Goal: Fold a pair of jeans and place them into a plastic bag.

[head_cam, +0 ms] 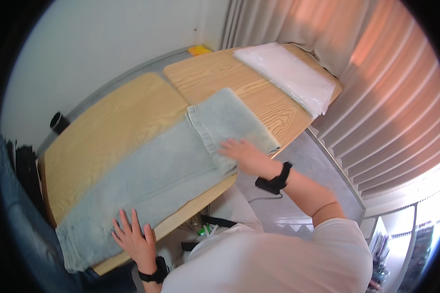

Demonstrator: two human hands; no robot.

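Note:
Light blue denim jeans lie lengthwise along the wooden table, with the leg end folded back over the legs at the upper right. My right hand is on the folded part near its hem, fingers spread and slightly blurred. Over the lower left part of the jeans, near the waist end, my left hand rests with its fingers apart. Neither hand grips the cloth. A black band is on each wrist.
Clear plastic bags lie stacked on the far wooden table. Dark denim hangs at the left edge. A black cylinder stands beyond the near table. Pleated curtains hang at the right; a rack stands lower right.

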